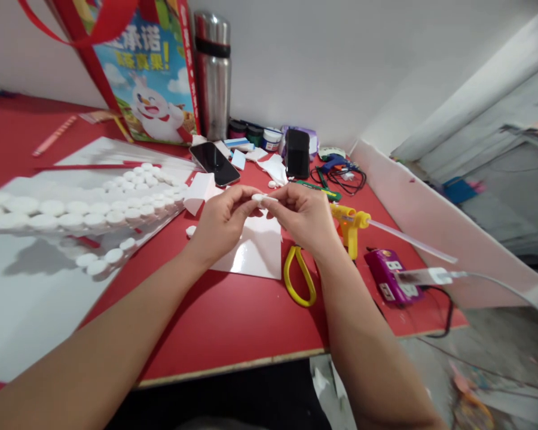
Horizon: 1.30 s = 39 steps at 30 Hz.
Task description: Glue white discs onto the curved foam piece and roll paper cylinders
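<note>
Between the fingertips of both hands is a small white disc-like piece (264, 198), seen almost edge-on. My left hand (226, 218) pinches its left end, and my right hand (307, 215) pinches the right end. Below the hands lies a glossy white sheet (255, 254). Yellow-handled pliers or scissors (299, 278) lie under my right wrist, their front end hidden. To the left stands a curved structure of many white round discs (76, 215), joined in rows. A yellow glue gun (352, 227) with a clear glue stick is right of my right hand.
Two phones (215, 162) (297, 153), a steel flask (213, 74), paint jars (272, 139) and a printed bag (147, 77) stand or lie at the back. A purple box (392, 276) with cables sits right, near the red table's edge. A green cutter (320, 189) lies beyond my right hand.
</note>
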{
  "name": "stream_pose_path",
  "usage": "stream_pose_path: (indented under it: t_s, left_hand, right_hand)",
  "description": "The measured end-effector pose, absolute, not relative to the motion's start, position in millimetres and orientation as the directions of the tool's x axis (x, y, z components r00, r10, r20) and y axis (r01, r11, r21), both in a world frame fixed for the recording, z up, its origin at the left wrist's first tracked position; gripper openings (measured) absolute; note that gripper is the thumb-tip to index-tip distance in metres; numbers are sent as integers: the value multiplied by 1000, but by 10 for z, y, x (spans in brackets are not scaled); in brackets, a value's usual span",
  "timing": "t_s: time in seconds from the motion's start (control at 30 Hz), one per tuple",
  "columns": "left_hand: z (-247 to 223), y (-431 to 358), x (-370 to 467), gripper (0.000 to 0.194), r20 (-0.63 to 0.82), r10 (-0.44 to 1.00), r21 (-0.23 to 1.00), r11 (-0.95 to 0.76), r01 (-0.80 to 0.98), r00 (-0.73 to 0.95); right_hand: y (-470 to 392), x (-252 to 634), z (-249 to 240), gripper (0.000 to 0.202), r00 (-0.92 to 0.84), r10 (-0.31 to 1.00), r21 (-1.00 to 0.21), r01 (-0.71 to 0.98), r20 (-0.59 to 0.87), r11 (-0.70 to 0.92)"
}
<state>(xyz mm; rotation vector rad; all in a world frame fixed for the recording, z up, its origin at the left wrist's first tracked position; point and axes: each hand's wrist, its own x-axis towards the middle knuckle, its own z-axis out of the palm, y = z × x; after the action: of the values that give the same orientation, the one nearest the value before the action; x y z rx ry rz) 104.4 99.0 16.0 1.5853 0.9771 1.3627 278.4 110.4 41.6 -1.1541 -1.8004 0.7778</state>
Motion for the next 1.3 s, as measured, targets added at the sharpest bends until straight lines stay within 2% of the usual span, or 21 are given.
stream_pose_path:
  t_s: [0.17, 0.27, 0.43, 0.6, 0.77, 0.87, 1.1, 1.3]
  left_hand:
    - [101, 1004, 1091, 23, 336, 938, 941, -332, -64, 82]
    - [87, 996, 1111, 23, 324, 946, 944, -322, -70, 23]
    - [87, 967, 1132, 25, 291, 956, 949, -292, -122, -22]
    - [88, 967, 1141, 24, 293, 956, 937, -291, -193, -20]
    - [132, 973, 1108, 25, 297, 955, 944, -292, -151, 7]
    - [168, 961, 1092, 20, 325, 945, 943, -323, -75, 25]
    - [178, 937, 1107, 12, 316, 949, 948, -316, -39, -9]
    - [177, 949, 1096, 14, 301, 954, 951, -300, -72, 4]
  right_hand:
    - [1064, 2732, 382, 19, -172, 901, -744, 514, 398, 427]
    - [1024, 2687, 372, 16, -185, 872, -680, 561, 454, 473]
    - [996, 2682, 386, 17, -273, 831, -590, 599, 485, 542]
    - [1000, 2753, 448, 15, -362, 799, -561, 574, 481, 597]
    - [994, 2791, 500, 18, -401, 788, -527, 589, 467, 613]
    - [991, 2785, 501, 18, -407, 779, -518, 586, 478, 624]
    - [988, 2744, 474, 16, -332, 835, -609, 573, 439, 548]
    - [995, 2776, 510, 14, -377, 867, -806, 367, 327, 464]
